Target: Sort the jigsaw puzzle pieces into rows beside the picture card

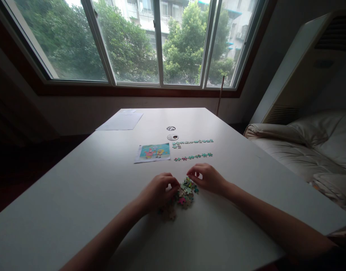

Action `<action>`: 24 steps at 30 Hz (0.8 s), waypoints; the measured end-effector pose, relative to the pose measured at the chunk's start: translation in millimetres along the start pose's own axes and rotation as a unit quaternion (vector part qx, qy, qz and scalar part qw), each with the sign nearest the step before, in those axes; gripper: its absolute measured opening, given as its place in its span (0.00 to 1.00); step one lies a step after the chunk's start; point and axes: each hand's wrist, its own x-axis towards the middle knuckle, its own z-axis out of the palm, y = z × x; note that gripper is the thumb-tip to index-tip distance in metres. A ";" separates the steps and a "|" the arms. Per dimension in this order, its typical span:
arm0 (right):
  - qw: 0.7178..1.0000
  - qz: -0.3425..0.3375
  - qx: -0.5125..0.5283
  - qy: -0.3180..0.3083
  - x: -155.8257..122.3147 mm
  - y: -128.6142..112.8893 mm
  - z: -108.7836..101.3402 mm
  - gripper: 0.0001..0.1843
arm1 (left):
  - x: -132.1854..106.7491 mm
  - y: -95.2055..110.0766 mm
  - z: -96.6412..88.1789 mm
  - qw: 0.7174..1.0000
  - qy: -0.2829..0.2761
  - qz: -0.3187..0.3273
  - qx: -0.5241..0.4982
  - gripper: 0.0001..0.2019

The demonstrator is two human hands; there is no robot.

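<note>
A loose heap of jigsaw puzzle pieces [185,192], green, pink and brown-backed, lies on the white table [235,226] between my hands. My left hand [161,191] reaches in from the left, its thumb and forefinger pinched at the heap's edge. Opposite it, my right hand [208,178] curls over the heap's far right side with thumb and fingertips nearly together. Whatever either pinch holds is too small or hidden to make out. Beyond the hands runs a row of spaced puzzle pieces [191,157], with a longer row of edge pieces [192,142] behind it.
A cartoon reference picture [154,152] lies left of the rows. Two round inserts [173,137] sit in the tabletop farther back. White papers [120,121] rest at the far left corner. A pale sofa [297,146] stands to the right, and a window [136,41] is ahead.
</note>
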 end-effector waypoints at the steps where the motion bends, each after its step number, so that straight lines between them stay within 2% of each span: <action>1: 1.000 -0.004 -0.004 0.003 -0.6 -2.2 0.4 0.07 | 0.0 0.1 0.1 1.000 0.010 0.001 0.001 0.08; 5: 1.000 -0.006 -0.006 0.017 -2.3 -10.9 0.5 0.06 | 1.0 0.3 0.7 0.997 0.070 -0.006 -0.006 0.08; 8: 1.000 -0.005 0.000 0.023 -3.6 -18.0 0.9 0.06 | 2.8 0.1 1.0 0.993 0.099 -0.036 -0.051 0.08; 11: 0.999 -0.001 0.001 0.037 -4.4 -24.2 2.1 0.07 | 4.8 0.2 1.9 0.980 0.102 -0.067 -0.159 0.09; 16: 0.998 0.014 0.007 0.066 -3.5 -28.2 3.8 0.10 | 7.1 7.0 2.8 0.933 0.109 -0.104 -0.326 0.09; 24: 0.995 0.011 0.017 0.100 -2.4 -29.2 2.5 0.12 | 7.8 16.3 0.1 0.917 0.115 -0.141 -0.355 0.09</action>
